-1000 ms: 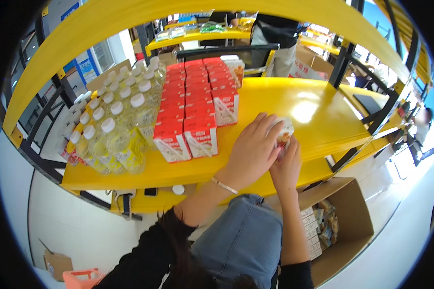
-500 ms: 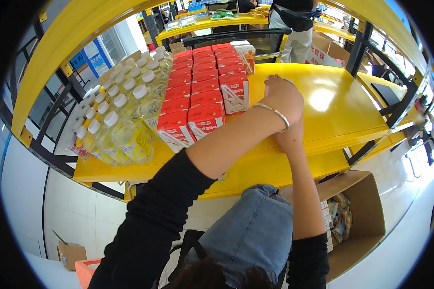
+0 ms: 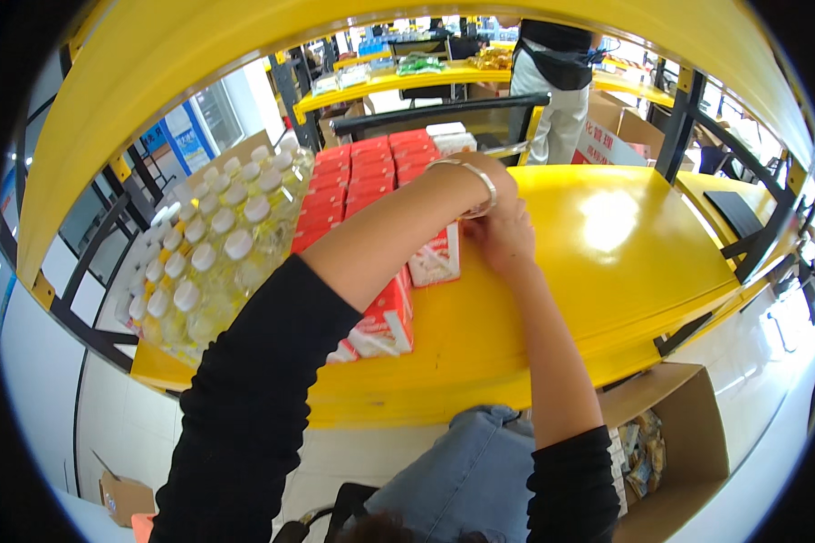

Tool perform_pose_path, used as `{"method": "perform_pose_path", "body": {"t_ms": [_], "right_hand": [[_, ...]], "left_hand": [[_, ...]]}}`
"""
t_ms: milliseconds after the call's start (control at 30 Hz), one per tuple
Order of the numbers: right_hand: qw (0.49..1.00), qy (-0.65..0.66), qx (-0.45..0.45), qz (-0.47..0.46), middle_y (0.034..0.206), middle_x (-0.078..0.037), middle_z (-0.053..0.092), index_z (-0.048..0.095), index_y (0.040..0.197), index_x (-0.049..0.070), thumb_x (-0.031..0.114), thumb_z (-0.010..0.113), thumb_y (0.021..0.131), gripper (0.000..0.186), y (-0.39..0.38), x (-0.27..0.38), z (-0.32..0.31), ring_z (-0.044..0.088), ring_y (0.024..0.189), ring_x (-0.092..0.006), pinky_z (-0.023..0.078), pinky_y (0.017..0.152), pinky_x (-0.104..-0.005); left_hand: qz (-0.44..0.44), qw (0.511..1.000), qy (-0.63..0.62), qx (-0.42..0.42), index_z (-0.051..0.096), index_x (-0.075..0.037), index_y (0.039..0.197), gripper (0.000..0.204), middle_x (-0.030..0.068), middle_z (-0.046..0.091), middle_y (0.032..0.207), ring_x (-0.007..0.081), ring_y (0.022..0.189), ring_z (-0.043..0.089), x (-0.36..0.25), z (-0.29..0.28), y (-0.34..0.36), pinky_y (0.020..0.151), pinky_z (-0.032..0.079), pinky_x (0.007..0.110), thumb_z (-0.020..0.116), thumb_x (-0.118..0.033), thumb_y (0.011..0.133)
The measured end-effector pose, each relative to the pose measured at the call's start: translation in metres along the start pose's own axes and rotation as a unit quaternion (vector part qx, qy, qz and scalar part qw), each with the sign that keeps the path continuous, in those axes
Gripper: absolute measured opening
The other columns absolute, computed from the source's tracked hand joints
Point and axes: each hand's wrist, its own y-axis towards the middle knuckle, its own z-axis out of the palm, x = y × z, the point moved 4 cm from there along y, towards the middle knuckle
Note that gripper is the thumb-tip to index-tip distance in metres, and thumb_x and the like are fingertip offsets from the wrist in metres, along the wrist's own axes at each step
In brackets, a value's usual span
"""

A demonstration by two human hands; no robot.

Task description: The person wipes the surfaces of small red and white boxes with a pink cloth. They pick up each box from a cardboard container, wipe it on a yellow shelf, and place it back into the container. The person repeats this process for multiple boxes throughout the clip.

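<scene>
My left hand [image 3: 500,186], with a bracelet at its wrist, reaches over the right side of the red cartons [image 3: 369,181]. Its fingers are hidden behind the hand and wrist. My right hand [image 3: 507,233] is just below and against it, fingers bent inward; whatever they close on cannot be made out. Nearest to both hands is the end carton [image 3: 436,257], red with a white printed side. The cartons stand in close rows on the yellow shelf [image 3: 570,290], partly covered by my left forearm. At the rows' far end sit white-topped boxes [image 3: 453,138].
Clear bottles with white caps [image 3: 238,244] crowd the shelf's left side. A yellow beam [image 3: 199,68] arches overhead; black posts [image 3: 684,127] stand at the right. An open cardboard box [image 3: 688,434] with packets is on the floor. Beyond a chair [image 3: 444,104] stands a person [image 3: 552,81].
Both hands have moved left and toward me, from over the bare shelf to the cartons' right side. The view has shifted too, with the shelf now lower in the picture.
</scene>
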Motion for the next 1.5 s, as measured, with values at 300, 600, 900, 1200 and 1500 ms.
{"method": "perform_pose_path", "body": {"t_ms": [300,600,900,1200,1500], "right_hand": [[0.997,0.058,0.020,0.055,0.111,-0.014,0.050,0.040,0.117,0.001,0.054,0.069,0.071,0.076,0.041,0.018,0.038,0.051,0.104,-0.0292,0.043,0.084,-0.0412],[0.992,0.074,-0.062,0.076,0.106,-0.010,0.052,0.045,0.115,0.003,0.051,0.070,0.069,0.071,0.047,0.002,0.041,0.051,0.098,-0.0262,0.040,0.084,-0.0389],[0.993,0.079,-0.068,0.049,0.106,-0.009,0.051,0.044,0.119,0.002,0.052,0.070,0.069,0.075,0.049,0.006,0.045,0.051,0.098,-0.0254,0.040,0.084,-0.0387],[0.993,0.102,-0.042,0.038,0.109,-0.011,0.050,0.042,0.120,0.002,0.047,0.070,0.073,0.071,0.049,0.009,0.045,0.050,0.101,-0.0271,0.040,0.087,-0.0406],[0.993,0.101,-0.030,0.045,0.108,-0.012,0.050,0.041,0.117,0.003,0.049,0.066,0.076,0.066,0.051,0.009,0.047,0.050,0.104,-0.0287,0.039,0.090,-0.0443]], "left_hand": [[0.013,0.999,-0.005,0.052,0.053,-0.003,0.126,0.056,0.0209,0.052,0.127,0.0286,0.119,0.050,0.067,-0.017,0.010,0.099,0.038,0.033,0.052,-0.040,0.084],[0.017,0.991,-0.129,-0.014,0.055,-0.001,0.123,0.048,0.0149,0.057,0.124,0.0234,0.114,0.053,0.091,-0.034,0.033,0.098,0.038,0.031,0.049,-0.034,0.088],[-0.113,0.957,-0.115,-0.240,0.059,0.000,0.114,0.042,0.0170,0.061,0.116,0.0287,0.110,0.056,0.148,-0.014,0.073,0.095,0.042,0.034,0.043,-0.033,0.092],[-0.097,0.967,-0.122,-0.203,0.056,0.001,0.115,0.043,0.0150,0.058,0.120,0.0236,0.112,0.053,0.179,0.007,0.104,0.098,0.037,0.030,0.040,-0.033,0.094],[-0.112,0.944,-0.208,-0.232,0.052,-0.004,0.110,0.040,0.0239,0.056,0.114,0.0375,0.106,0.054,0.170,0.019,0.098,0.093,0.039,0.039,0.035,-0.037,0.096]]}}
